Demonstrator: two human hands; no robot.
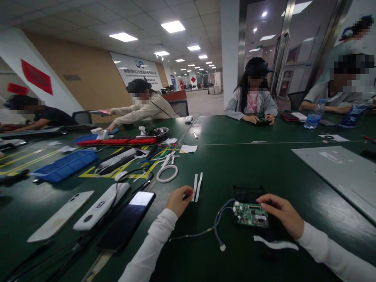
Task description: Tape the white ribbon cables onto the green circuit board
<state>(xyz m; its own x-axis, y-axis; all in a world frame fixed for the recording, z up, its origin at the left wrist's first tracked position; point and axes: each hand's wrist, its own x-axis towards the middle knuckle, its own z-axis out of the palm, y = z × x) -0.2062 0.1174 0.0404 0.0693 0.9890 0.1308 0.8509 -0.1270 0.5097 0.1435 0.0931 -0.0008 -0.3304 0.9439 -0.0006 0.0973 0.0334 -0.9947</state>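
Note:
A green circuit board (251, 214) with white connectors lies over a black frame (248, 192) on the dark green table. My right hand (283, 213) touches the board's upper right corner, thumb and fingers together. Blue-grey cables (216, 225) run from the board's left side to a loose white plug. Two thin white strips (197, 188) stand side by side left of the board. My left hand (179, 200) is beside the left strip, its fingers bent together; what they hold, if anything, is too small to tell. A wavy white strip (276, 243) lies below the board.
On the left are a dark phone (127, 221), a white device (101, 206), a white phone (61, 216), a blue tray (65, 165) and a white ring (167, 173). A grey panel (340, 172) lies right. Several people sit around the table; a bottle (315, 114) stands far right.

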